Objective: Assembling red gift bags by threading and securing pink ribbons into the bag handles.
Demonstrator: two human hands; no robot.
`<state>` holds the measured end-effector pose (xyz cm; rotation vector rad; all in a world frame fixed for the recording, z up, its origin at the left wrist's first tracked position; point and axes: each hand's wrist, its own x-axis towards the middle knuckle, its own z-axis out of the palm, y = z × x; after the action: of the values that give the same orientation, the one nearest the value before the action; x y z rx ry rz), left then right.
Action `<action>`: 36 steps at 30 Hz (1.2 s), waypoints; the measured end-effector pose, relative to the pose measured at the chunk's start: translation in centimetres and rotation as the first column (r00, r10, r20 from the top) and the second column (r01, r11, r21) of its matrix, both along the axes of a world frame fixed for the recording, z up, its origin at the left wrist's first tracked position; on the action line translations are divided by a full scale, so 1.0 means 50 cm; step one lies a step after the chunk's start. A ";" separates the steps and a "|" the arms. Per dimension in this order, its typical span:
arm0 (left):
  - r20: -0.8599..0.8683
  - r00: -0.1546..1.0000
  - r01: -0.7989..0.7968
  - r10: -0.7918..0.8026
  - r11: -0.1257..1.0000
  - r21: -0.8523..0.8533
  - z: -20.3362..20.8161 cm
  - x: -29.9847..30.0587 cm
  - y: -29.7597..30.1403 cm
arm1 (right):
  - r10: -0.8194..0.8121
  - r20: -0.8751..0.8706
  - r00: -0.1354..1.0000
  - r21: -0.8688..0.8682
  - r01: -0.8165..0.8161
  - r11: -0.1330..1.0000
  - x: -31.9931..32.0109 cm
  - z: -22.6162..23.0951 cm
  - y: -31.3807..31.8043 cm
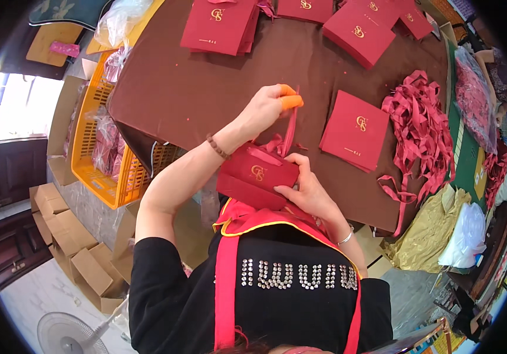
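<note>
A dark red paper gift bag (247, 171) with a gold emblem is tilted against my front at the table's near edge. My right hand (309, 189) grips its right side, thumb on the front and fingers over the top edge. Above the bag, my left hand (268, 109), with orange covers on its fingertips, pinches a red ribbon (289, 131) and holds it up from the bag's opening. More ribbon bunches at that opening; how it is fixed there is hidden. To the right lies a small stack of flat red bags (355, 131).
A heap of loose red ribbons (421, 133) covers the right of the brown-covered table (206, 88). Stacks of red bags (218, 26) lie along the far side. An orange crate (91, 171) with plastic-wrapped goods and open cardboard boxes (91, 265) stand at left.
</note>
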<state>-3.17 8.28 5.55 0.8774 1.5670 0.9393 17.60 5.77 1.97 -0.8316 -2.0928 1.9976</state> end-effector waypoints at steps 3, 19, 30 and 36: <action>-0.121 0.992 -0.005 0.034 0.973 0.231 -0.020 -0.038 -0.011 | -0.092 -0.083 0.992 -0.183 0.076 0.980 0.001 -0.026 -0.004; 0.269 0.962 -0.071 0.043 0.993 0.092 -0.013 -0.035 -0.219 | -0.655 -0.263 0.709 -0.307 0.582 0.753 -0.028 -0.100 0.007; 0.758 0.633 -0.357 0.157 0.928 0.106 -0.047 -0.013 -0.271 | -0.763 -0.272 0.587 -0.587 0.527 0.615 -0.048 -0.064 0.041; -0.313 0.878 -0.145 0.363 0.824 0.548 0.119 -0.158 -0.142 | -0.600 -0.227 0.767 -0.588 0.383 0.713 -0.024 -0.033 0.045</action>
<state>-11.09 1.17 11.52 1.3191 1.8578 1.4925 16.41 8.04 0.30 -0.8421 -0.9581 2.1647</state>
